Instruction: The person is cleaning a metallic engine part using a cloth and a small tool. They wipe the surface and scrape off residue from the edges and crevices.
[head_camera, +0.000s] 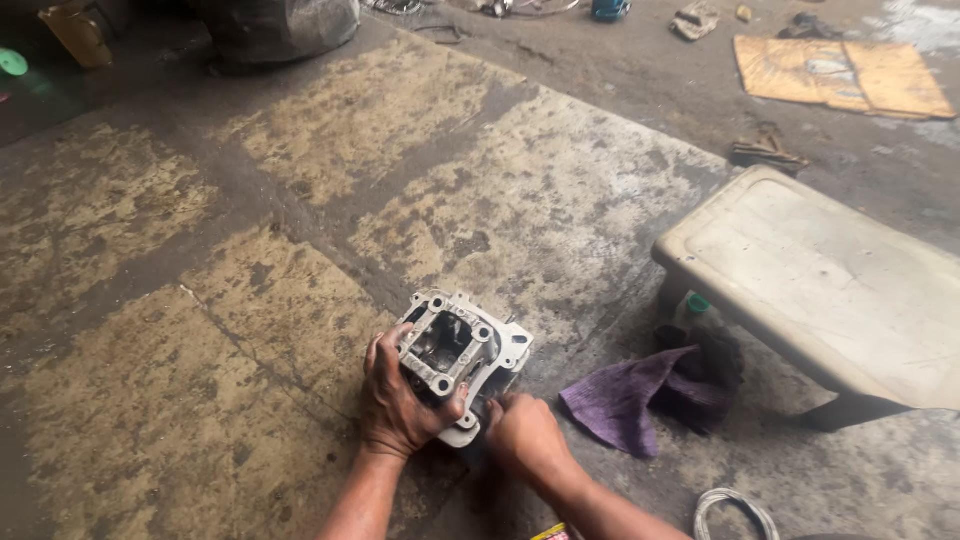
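Two hands work on one part: your left hand grips the grey metal engine casting from its left side, fingers curled over the rim and thumb pressed against the near edge. Your right hand is closed tight at the casting's near right corner; whether it pinches something small there, you cannot tell, since the fingers hide it. The casting sits on the stained concrete floor directly ahead of you, its open cavity facing up, tilted a little toward your left hand.

Just right of your right hand lies one purple rag, crumpled, touching the floor beside a dark lump at the foot of one low pale stool. A small bottle with a green cap stands under the stool's near edge. One coil of wire lies near your right forearm. Farther off, one sheet of flattened cardboard lies at the top right, well apart from the casting. Between you and the casting, only your own forearms cross the view.
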